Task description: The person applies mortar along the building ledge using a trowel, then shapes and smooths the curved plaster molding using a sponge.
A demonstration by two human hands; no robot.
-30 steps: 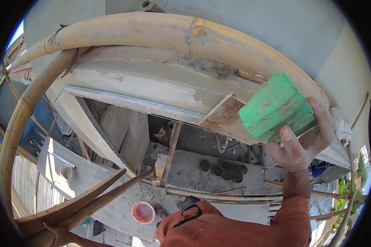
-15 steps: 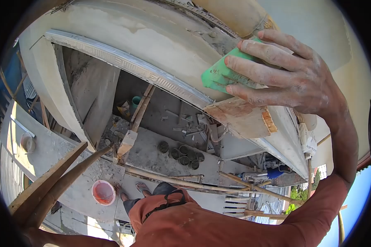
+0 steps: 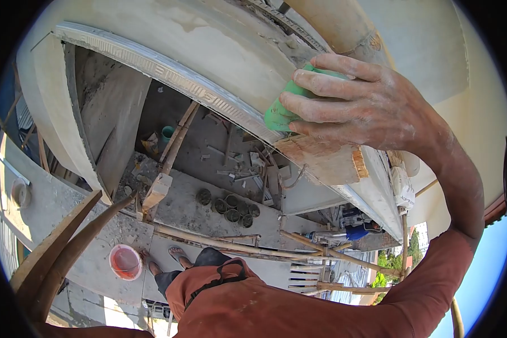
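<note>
My right hand holds a green sponge-like block with bent, dusty fingers. The block lies against the pale plastered surface, close to the end of a ribbed light strip. Just below the hand is a stained brownish board with a broken edge. Of my left arm, only the forearm shows at the bottom edge; the left hand is out of sight.
Two wooden poles rise at the lower left. A pinkish-red bucket stands near my feet. Several dark round pots sit on the lower slab. Bamboo rails cross below, and a person in blue is at the lower right.
My right hand and the green block have moved left in the view, the fingers reaching further over the block. The whole scene has shifted slightly left.
</note>
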